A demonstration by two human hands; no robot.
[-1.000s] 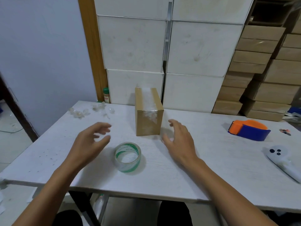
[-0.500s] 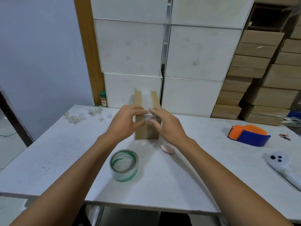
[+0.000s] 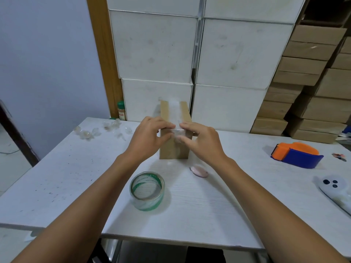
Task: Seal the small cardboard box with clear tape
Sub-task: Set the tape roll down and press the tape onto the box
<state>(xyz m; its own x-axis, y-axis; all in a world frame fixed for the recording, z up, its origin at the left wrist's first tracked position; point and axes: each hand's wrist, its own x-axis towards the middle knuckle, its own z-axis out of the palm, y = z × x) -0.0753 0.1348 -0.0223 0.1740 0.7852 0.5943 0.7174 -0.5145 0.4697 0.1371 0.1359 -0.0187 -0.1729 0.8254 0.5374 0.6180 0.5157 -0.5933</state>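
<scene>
The small cardboard box stands upright in the middle of the white table. A strip of clear tape runs along its top and bunches up on the near face. My left hand grips the box's near top left edge. My right hand pinches the crumpled tape end at the near top edge, index finger above and thumb below. A roll of clear tape with green print lies flat on the table in front of the box, between my forearms.
A small pink object lies just right of the box. An orange and blue tape dispenser and a white controller sit at the right. Crumpled tape scraps lie at the back left. White boxes and brown cartons are stacked behind.
Both hands rose from the table beside the box to its near top edge and closed on the box and the tape. The pink object came into view under my right hand.
</scene>
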